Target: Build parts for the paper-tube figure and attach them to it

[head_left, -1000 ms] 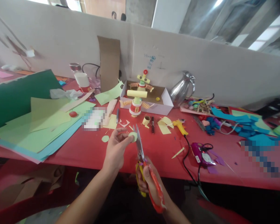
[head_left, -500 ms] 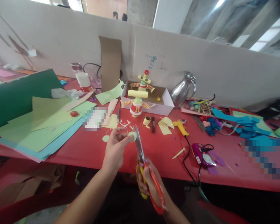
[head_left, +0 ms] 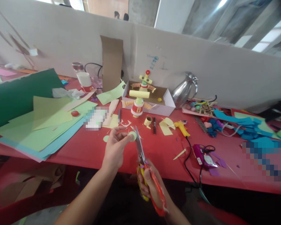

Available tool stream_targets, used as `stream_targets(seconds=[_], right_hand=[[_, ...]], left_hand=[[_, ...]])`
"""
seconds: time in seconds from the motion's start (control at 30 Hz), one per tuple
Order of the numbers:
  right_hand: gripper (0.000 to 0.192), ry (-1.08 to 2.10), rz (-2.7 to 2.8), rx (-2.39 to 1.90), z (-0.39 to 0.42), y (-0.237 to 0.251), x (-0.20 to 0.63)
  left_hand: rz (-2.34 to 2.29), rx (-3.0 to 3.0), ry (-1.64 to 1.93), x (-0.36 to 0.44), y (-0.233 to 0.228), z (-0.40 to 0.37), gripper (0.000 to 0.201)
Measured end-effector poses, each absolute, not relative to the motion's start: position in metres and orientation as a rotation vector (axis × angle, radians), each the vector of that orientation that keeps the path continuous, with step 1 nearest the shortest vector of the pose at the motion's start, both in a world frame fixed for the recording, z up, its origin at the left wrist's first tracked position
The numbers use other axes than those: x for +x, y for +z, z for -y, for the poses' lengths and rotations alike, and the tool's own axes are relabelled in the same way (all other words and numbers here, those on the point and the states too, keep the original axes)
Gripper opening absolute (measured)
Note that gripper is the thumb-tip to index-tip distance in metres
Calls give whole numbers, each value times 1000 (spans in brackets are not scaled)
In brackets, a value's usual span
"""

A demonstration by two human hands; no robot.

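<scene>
A pale grey wall [head_left: 196, 56] stands behind a long, cluttered red-covered table [head_left: 70, 151]. Over its near edge, our left hand [head_left: 114, 150] pinches a small pale-green paper disc [head_left: 132, 136] between thumb and fingers. Our right hand [head_left: 154, 191] is curled around scissors with red and yellow handles [head_left: 140, 147], their blades slightly parted beside the disc; blur hides whether they touch it. Another pale-green paper disc [head_left: 105, 138] lies beyond the left hand. Farther out stands a yellow-tube-headed paper figure [head_left: 137, 107], its folded arms on but its face blank; a similar one with dark eyes [head_left: 145, 79] stands behind. We judge the disc nearly trimmed and the front figure's face still undone. Since the earlier frame, the table has slid slightly rightward in view, while our grip looks unchanged.
</scene>
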State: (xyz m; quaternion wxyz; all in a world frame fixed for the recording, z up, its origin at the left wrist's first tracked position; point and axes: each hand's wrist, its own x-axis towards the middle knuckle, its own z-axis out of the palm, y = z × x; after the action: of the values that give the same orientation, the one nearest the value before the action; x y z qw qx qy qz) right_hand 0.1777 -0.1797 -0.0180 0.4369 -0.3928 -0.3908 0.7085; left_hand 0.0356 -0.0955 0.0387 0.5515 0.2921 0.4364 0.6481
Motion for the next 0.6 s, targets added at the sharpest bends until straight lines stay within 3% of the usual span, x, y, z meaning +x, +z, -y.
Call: stream_targets(seconds=[0.6], right_hand=[[48, 1766, 944, -1034, 184, -12, 178]], left_hand=[[-1015, 685, 1558, 33, 41, 91, 42]])
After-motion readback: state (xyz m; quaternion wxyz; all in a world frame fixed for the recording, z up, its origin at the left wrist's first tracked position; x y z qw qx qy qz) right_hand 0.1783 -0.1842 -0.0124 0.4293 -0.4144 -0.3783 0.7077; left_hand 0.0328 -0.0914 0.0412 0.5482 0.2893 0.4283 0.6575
